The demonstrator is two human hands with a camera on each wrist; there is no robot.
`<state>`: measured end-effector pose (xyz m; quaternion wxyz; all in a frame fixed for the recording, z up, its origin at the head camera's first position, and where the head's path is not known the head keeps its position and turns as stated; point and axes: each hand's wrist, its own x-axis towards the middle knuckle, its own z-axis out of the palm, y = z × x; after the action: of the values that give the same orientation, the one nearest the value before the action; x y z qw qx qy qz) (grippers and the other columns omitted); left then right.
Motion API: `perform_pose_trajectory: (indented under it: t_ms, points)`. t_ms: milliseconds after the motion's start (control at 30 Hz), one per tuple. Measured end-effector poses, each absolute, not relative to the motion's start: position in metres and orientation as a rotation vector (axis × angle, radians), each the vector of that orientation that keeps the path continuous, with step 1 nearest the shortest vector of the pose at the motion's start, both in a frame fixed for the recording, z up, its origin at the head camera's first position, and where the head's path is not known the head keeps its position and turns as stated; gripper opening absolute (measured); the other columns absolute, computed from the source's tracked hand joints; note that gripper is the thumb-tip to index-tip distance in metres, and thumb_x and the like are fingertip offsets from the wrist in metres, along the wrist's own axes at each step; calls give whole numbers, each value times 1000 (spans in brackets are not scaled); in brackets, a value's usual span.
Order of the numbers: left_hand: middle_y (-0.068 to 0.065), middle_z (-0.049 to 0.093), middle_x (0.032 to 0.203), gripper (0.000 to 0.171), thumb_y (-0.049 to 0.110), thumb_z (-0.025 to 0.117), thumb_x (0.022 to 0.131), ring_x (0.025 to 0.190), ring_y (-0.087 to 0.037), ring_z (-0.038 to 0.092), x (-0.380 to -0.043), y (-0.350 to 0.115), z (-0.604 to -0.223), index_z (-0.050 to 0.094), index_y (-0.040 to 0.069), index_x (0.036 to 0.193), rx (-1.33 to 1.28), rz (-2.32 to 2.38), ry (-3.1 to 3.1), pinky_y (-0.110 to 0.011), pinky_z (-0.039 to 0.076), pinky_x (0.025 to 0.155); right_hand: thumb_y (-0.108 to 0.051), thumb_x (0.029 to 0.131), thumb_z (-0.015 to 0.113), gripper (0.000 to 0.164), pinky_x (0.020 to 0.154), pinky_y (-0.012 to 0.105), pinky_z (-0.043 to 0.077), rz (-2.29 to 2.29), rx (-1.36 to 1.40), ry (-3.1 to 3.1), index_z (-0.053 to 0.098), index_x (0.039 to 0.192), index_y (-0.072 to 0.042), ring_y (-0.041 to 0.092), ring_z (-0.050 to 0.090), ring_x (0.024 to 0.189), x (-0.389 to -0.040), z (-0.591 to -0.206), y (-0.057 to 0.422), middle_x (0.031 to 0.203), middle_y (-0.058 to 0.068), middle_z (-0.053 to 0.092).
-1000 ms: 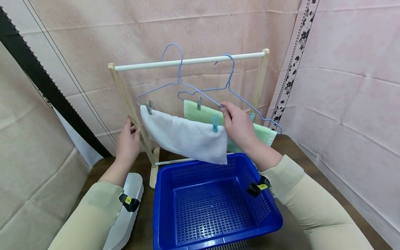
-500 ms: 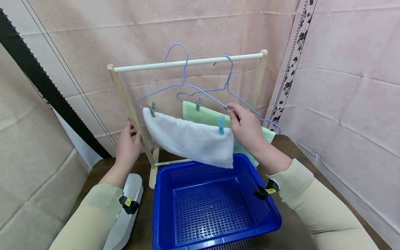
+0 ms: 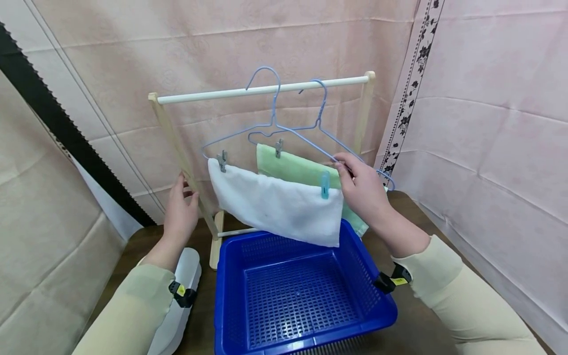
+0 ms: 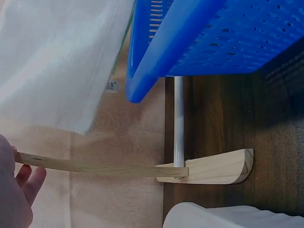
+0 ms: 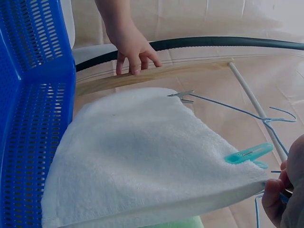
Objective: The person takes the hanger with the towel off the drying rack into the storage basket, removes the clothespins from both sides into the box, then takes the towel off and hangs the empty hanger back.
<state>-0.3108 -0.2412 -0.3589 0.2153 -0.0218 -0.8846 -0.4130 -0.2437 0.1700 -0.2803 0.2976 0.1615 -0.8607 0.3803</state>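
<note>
1. From my station I am watching the near hanger [image 3: 273,109] sliding rightward in the head view, its hook closing in on the far hanger [image 3: 318,121], with the right hand [image 3: 361,185] travelling along with it.
2. I am judging that this is narrowing the spacing along the bar [image 3: 199,96] and leaving more of its left stretch free. The near hook is arching higher above the bar than the far one; I cannot tell whether it is bearing weight there.
3. My right hand is pinching the near hanger's lower right wire, its grip narrow. My left hand [image 3: 179,209] is loosely holding the wooden post [image 3: 172,135] at left of centre, thumb and fingers lying on either side.
4. The white cloth [image 3: 275,207] is hanging mid-frame from a grey clip [image 3: 222,161] and a teal clip [image 3: 325,185], partly covering the green cloth [image 3: 293,165] behind it.
5. Below, the blue basket [image 3: 297,296] is filling the lower centre, standing on the dark wooden counter [image 3: 408,217]; a white object [image 3: 186,268] is lying at lower left, partly behind the left sleeve.
6. Around the counter, pale pink drapes [image 3: 310,39] are enclosing the space, a dark jagged strip [image 3: 66,130] running down from the upper left and a floral band [image 3: 414,84] descending at upper right.
</note>
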Motion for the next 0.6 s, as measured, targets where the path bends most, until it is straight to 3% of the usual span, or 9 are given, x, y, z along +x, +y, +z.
perform_pose_trajectory:
  t_ms: [167, 333, 600]
  points:
    - [-18, 37, 149, 68, 17, 47, 105, 129, -36, 46, -310, -241, -361, 9, 20, 160, -54, -1169, -2451, -53, 47, 98, -24, 106, 48, 26, 59, 36, 42, 1030, 440, -2286, 66, 121, -14, 21, 52, 68, -239, -283, 174, 103, 6, 70]
    - [-17, 41, 147, 67, 18, 48, 105, 128, -35, 48, -308, -242, -364, 12, 22, 160, -43, -1246, -2417, -52, 47, 99, -23, 105, 50, 23, 65, 36, 43, 1021, 444, -2280, 67, 118, -15, 21, 56, 76, -231, -284, 177, 100, 5, 70]
    - [-15, 44, 146, 61, 34, 45, 105, 130, -34, 46, -296, -245, -371, 20, 19, 159, 5, -1290, -2405, -51, 44, 103, -21, 104, 52, 24, 72, 38, 41, 1009, 455, -2311, 66, 121, -11, 23, 54, 83, -221, -286, 185, 95, 6, 66]
